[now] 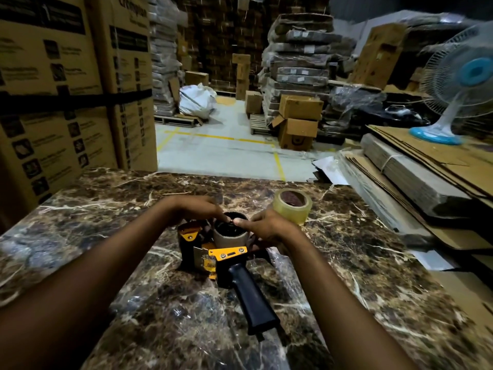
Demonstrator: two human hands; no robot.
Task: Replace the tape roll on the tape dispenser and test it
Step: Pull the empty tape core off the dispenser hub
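Both hands on the spent core; fresh roll sits just off your R hand.

Your left hand (198, 209) & right hand (266, 227) meet fingertip to fingertip over the old core (230, 233), fingers pinched narrow at its top rim; can't tell how firm the grip is; core stands upright on the tape dispenser (226, 263), which lies on the marble table (106, 209), its handle (253, 297) running back toward you & slightly R; new tape roll (293, 206) lies flat, hole up, just beyond & R of your R hand, so R hand is nearer for the swap; likely next: lift core straight up, off the hub.
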